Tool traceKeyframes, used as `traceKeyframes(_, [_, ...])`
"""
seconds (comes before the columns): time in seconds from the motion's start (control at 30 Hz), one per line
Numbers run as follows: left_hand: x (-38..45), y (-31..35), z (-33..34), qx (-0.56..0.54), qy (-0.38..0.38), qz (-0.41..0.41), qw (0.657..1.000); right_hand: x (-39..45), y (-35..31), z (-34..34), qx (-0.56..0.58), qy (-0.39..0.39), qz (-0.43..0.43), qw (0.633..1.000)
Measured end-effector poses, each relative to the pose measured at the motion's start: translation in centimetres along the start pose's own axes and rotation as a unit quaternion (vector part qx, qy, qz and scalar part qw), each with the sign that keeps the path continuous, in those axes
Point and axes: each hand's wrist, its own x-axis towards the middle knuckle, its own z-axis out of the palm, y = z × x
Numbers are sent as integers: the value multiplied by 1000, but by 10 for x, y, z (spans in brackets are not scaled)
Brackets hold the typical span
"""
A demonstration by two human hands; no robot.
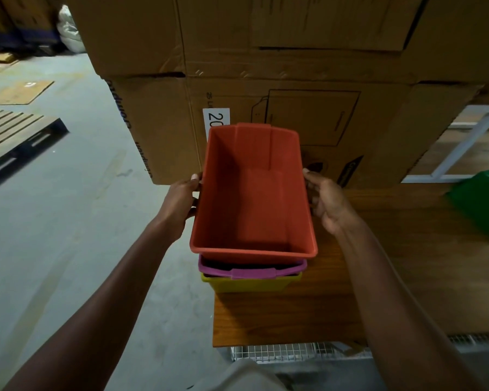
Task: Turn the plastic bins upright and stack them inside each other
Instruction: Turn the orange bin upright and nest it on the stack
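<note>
A: Closest to us, a wire mesh rack (280, 352) sits just under the near edge of the brown wooden tabletop (294, 314). That edge runs straight across, and the table's left edge drops away to the bare grey concrete floor (68, 221).

B: Open floor on that side, and bare wood to the right of the stack. Now the bins.

A: Three of them, all upright and nested near the table's left edge. A yellow-green plastic bin (249, 283) at the bottom, a magenta plastic bin (251, 270) inside it, and an orange-red rectangular plastic bin (254, 198) on top, mouth open to us, inside empty, standing high in the stack.

B: And the hands?

A: The left hand (181, 201) grasps the orange-red bin's left wall, thumb at the rim. The right hand (326, 201) grasps the right wall, fingers curled round the rim's outside.

B: Farther out?

A: A green plastic thing (483, 204) at the table's right, well apart from the stack. Behind the bins, just beyond the far rim, a wall of stacked brown cardboard boxes (266, 66). Off left on the floor, a wooden pallet (14, 139).
</note>
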Motion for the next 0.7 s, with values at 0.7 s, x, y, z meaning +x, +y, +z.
traceKeyframes(0.7, [-1,-38,8,-6,0,-56,998,-9,41,8,-5,23,67,997])
